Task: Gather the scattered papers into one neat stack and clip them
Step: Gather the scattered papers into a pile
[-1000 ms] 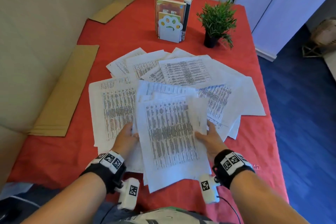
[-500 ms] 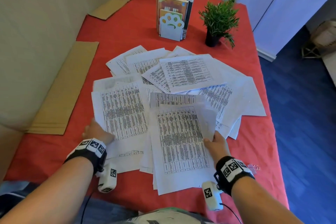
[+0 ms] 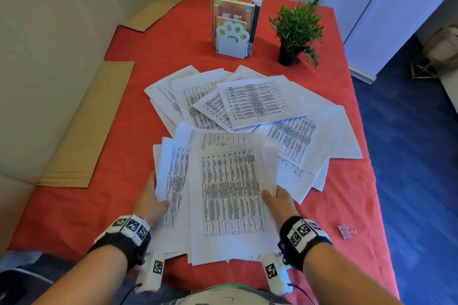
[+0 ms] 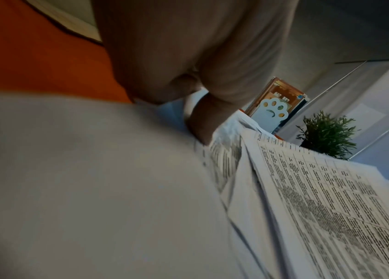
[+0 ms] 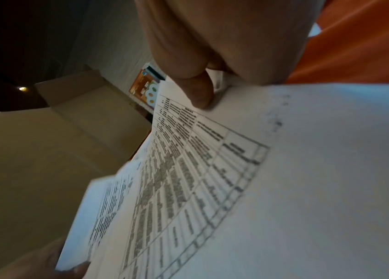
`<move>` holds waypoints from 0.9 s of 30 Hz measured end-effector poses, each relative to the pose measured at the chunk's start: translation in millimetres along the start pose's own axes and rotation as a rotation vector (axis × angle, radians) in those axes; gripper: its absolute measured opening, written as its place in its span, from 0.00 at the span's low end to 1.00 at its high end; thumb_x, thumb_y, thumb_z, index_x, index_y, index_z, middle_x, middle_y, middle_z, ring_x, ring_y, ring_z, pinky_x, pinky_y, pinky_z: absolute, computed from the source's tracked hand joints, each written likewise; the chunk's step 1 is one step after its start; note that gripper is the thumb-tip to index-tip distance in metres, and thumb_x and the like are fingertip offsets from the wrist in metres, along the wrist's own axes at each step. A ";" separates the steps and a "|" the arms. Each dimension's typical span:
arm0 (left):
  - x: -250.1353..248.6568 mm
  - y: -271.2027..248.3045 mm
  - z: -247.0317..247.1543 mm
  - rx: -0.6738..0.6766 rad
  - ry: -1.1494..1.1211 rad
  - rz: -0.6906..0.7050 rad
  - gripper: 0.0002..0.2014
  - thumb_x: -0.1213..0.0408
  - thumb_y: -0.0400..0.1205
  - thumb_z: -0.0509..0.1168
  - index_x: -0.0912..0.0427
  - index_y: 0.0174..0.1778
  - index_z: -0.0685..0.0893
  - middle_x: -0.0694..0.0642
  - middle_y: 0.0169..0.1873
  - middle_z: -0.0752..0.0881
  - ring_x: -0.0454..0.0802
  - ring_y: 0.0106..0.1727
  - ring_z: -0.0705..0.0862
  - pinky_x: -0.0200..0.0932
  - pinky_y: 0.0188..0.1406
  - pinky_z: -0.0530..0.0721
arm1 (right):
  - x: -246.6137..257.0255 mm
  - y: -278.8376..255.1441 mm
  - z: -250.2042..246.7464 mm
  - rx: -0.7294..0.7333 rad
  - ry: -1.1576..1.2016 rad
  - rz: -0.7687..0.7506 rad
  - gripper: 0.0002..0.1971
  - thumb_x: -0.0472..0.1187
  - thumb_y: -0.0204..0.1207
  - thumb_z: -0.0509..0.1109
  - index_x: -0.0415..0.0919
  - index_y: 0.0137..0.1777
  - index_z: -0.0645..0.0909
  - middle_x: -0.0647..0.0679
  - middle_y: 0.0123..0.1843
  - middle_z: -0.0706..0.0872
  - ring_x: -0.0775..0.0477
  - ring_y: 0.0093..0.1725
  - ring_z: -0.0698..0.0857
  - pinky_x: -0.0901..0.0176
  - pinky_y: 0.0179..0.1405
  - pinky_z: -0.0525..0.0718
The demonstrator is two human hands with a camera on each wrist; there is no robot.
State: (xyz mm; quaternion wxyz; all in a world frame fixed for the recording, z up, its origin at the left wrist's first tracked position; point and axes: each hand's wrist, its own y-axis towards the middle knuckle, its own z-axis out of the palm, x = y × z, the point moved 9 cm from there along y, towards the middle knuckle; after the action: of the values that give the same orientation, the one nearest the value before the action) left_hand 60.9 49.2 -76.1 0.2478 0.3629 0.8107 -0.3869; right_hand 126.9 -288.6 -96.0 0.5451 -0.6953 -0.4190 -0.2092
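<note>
left hand [image 3: 150, 202]: thumb on top, gripping the left edge of the gathered bundle of white printed table sheets [image 3: 230, 195]
right hand [image 3: 280, 203]: thumb pressed on the bundle's right edge — holding it
bundle: uneven, sheets fanned at the left, near table edge
loose white printed sheets [image 3: 255, 103]: spread overlapping beyond the bundle, mid-table
small lilac binder clip [image 3: 345, 231]: on the red tablecloth [image 3: 74, 205], right of the right hand, apart from it
far end: paw-shaped white bookend [image 3: 231, 41] with books, potted green plant [image 3: 296, 30] beside

Red tablecloth [image 3: 158, 62]; cardboard sheets [image 3: 86, 129] along left edge; paw-shaped holder [image 3: 232, 41] with what look like books; potted plant [image 3: 296, 32] beside it.
</note>
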 end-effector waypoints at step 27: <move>-97.0 -31.8 -80.1 -0.042 -0.515 0.274 0.14 0.74 0.75 0.71 0.57 0.54 0.83 0.48 0.44 0.88 0.54 0.49 0.86 0.48 0.53 0.81 | 113.5 -51.0 34.8 0.426 0.287 -0.316 0.35 0.29 0.77 0.69 0.49 0.78 0.57 0.56 0.70 0.73 0.51 0.72 0.71 0.60 0.68 0.72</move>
State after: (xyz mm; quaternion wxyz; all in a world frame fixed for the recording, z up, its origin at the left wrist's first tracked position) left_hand 86.0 61.6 50.6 0.5027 0.3537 0.6724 -0.4124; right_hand 143.5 -213.1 7.5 0.6930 -0.4548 -0.4754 -0.2949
